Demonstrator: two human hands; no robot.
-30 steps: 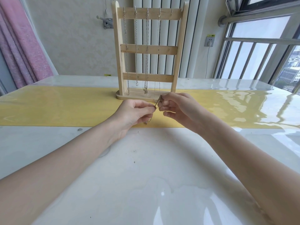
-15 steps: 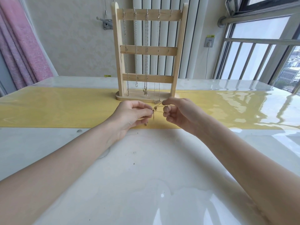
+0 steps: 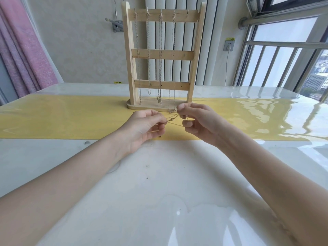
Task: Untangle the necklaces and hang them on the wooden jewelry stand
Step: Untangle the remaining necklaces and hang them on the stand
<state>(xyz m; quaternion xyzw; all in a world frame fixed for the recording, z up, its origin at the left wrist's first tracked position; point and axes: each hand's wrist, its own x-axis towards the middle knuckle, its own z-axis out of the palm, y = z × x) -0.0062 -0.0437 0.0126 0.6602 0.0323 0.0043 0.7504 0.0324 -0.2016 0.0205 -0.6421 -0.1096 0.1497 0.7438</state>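
Just short of the stand (image 3: pixel 160 55), left hand (image 3: pixel 142 129) and right hand (image 3: pixel 198 124) each pinching the gold necklace (image 3: pixel 174 120).

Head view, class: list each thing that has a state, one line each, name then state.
Gold necklace: pinched by both hands, strands crossing between them.
Left hand: pinching chain.
Right hand: pinching chain.
Wooden jewelry stand: upright, four chains hanging, rightmost top hook empty.

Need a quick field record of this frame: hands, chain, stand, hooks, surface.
left hand: pinches gold chain
right hand: pinches same chain
gold chain: stretched between the hands, strands crossing
wooden stand: upright on yellow runner
hanging necklaces: four on top-bar hooks
empty hook: rightmost on top bar
table: glossy white
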